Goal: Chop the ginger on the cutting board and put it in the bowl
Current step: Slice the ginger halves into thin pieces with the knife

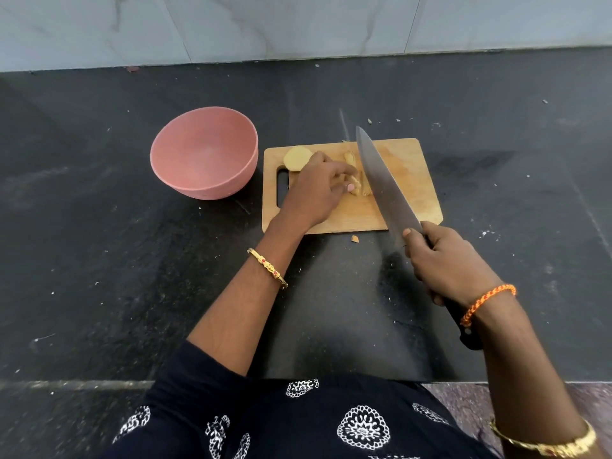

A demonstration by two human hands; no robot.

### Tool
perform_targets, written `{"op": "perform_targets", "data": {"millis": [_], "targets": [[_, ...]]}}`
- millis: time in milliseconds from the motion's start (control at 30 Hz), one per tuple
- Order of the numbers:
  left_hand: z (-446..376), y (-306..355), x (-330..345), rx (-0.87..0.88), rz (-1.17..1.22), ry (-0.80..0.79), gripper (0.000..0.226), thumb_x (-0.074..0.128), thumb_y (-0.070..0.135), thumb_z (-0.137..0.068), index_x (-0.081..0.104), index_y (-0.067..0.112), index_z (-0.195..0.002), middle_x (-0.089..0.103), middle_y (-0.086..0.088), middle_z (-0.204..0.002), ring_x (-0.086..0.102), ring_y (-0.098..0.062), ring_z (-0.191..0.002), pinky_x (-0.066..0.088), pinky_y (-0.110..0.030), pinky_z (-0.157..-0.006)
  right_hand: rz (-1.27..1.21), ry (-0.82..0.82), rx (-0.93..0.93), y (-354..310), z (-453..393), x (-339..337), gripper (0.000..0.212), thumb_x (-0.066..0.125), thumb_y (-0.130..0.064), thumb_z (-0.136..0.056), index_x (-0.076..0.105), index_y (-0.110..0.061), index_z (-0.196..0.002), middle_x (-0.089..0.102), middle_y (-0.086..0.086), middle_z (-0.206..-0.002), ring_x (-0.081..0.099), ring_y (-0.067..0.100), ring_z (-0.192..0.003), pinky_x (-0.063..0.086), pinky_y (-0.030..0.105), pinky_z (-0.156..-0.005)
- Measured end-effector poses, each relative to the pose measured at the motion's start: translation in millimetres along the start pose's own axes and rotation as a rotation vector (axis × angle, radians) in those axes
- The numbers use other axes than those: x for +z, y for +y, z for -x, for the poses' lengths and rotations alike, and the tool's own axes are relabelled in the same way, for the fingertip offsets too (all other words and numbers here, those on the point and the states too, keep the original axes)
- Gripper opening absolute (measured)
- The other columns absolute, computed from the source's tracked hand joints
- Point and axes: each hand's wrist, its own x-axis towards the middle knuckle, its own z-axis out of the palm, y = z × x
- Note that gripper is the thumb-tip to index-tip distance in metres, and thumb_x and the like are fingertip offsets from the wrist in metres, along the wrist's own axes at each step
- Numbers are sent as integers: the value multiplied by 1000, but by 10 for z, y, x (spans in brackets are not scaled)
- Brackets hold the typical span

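A wooden cutting board lies on the dark counter. Pale ginger pieces lie on it: a round chunk at the far left corner and thin slices near the middle. My left hand rests on the board, its curled fingertips holding the slices. My right hand grips the black handle of a large chef's knife. The blade slants across the board just right of the slices. A pink bowl, empty, stands left of the board.
A small ginger scrap lies on the counter just in front of the board. Crumbs dot the black counter. A tiled wall rises behind. The counter's front edge runs close to my body.
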Motion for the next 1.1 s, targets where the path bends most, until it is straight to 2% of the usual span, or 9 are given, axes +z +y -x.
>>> {"op": "perform_targets", "data": {"millis": [100, 200, 300, 400, 467, 567, 733, 933, 1100], "targets": [[-15, 16, 1, 37, -164, 4, 22, 60, 33, -88, 63, 18, -104, 48, 3, -98, 50, -11, -86, 41, -26, -71, -36, -3, 6, -12, 23, 2, 32, 36, -34, -98, 51, -12, -80, 50, 5, -64, 46, 19, -47, 40, 25, -39], [23, 52, 12, -62, -231, 115, 25, 61, 41, -85, 61, 16, -84, 55, 5, -81, 51, -9, -74, 41, -25, -63, -54, -7, 2, -29, 31, -3, 33, 36, -34, -99, 52, -10, -84, 50, 5, -64, 46, 19, -45, 41, 26, -39], [79, 98, 12, -213, -134, 179, 30, 64, 40, -84, 65, 11, -74, 58, 6, -66, 54, -9, -63, 42, -25, -61, -57, -7, 1, -29, 31, 11, 33, 36, -34, -98, 51, -12, -81, 50, 5, -63, 46, 19, -43, 40, 25, -38], [100, 111, -11, -288, 41, 139, 32, 63, 37, -86, 66, 9, -69, 69, 0, -65, 62, -10, -52, 57, -33, -68, -43, -18, 0, -25, 42, 50, 33, 36, -35, -98, 51, -12, -79, 51, 5, -63, 47, 20, -44, 40, 25, -37], [94, 109, -56, -298, 57, 107, 24, 66, 34, -83, 66, 10, -82, 71, -2, -72, 65, -10, -58, 56, -35, -76, -30, -25, -10, -20, 50, 80, 33, 36, -35, -98, 49, -14, -77, 51, 5, -62, 47, 19, -43, 40, 24, -36], [109, 96, -104, -254, 16, 54, 40, 77, 30, -73, 64, 13, -107, 62, 5, -82, 58, -8, -78, 48, -24, -78, -11, -23, -26, -18, 58, 109, 32, 35, -34, -99, 48, -16, -76, 51, 4, -62, 48, 18, -43, 38, 22, -35], [166, 87, -18, -214, 66, 57, 37, 79, 20, -70, 68, 14, -106, 62, 5, -85, 54, -4, -78, 34, -4, -65, -10, -49, -51, -32, 25, 166, 30, 35, -34, -99, 54, -14, -86, 53, 4, -66, 49, 17, -50, 38, 26, -43], [167, 68, -7, -212, 116, 114, 37, 82, 18, -66, 71, 9, -100, 68, 0, -88, 58, -6, -77, 46, -13, -74, 55, -13, -67, -65, -46, 202, 33, 35, -34, -98, 44, -19, -71, 53, 5, -68, 50, 19, -57, 37, 27, -51], [155, 86, -18, -214, 119, 129, 35, 83, 16, -65, 72, 9, -98, 71, -3, -89, 61, -6, -78, 51, -21, -81, 97, -10, -77, -111, -73, 164, 32, 35, -34, -98, 44, -20, -70, 52, 4, -69, 50, 19, -57, 39, 27, -53]]}}
